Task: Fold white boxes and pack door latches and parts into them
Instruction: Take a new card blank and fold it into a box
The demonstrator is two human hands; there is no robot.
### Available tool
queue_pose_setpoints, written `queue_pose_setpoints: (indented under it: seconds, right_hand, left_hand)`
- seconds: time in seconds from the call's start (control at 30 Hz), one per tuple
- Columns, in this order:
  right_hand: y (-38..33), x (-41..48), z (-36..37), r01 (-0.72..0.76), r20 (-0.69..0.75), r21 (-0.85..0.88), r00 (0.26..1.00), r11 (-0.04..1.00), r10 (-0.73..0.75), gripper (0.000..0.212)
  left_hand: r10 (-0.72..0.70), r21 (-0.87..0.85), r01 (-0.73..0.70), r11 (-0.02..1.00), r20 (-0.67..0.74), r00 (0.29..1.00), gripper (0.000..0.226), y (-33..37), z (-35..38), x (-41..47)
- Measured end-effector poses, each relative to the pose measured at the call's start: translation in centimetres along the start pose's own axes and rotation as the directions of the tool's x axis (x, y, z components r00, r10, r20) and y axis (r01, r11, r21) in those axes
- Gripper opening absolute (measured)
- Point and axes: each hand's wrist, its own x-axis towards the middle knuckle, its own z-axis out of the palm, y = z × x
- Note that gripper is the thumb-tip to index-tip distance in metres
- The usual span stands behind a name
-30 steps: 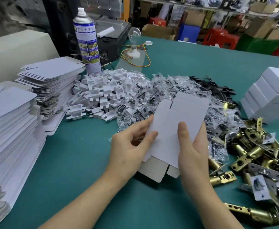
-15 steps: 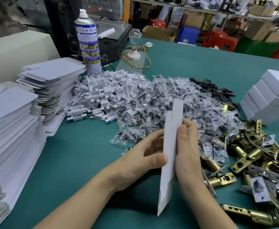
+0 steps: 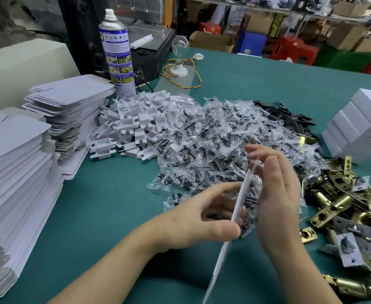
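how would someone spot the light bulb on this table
Look to the far side of the green table, right of the tall spray can. The bulb stands upright on a round white base. It is the only clear glass thing there, with red and yellow wires looping from its base.

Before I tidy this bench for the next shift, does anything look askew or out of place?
The far stack of box blanks is splayed, its bottom sheets jutting out over the table. A bare light bulb with loose wires stands beyond the white plastic inserts.
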Motion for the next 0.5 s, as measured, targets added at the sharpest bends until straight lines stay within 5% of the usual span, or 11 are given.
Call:
queue_pose_setpoints:
  seconds: [0.3,0.5]
  right_hand:
    - [-0.6,0.5,-0.7,0.066,-0.018,0.052,0.998,0.996,-0.065,0.040]
    - [-1.2,1.1,-1.9,0.060,0.114,-0.030,0.992,0.998,-0.056,0.044]
  left_hand:
    - [-0.051,-0.008,0.052,0.999,0.083,0.995,0.081,0.4,-0.5,-0.5]
    - [-0.113,0.003,0.113,0.994,0.114,0.987,0.091,1.0,-1.7,-1.0]
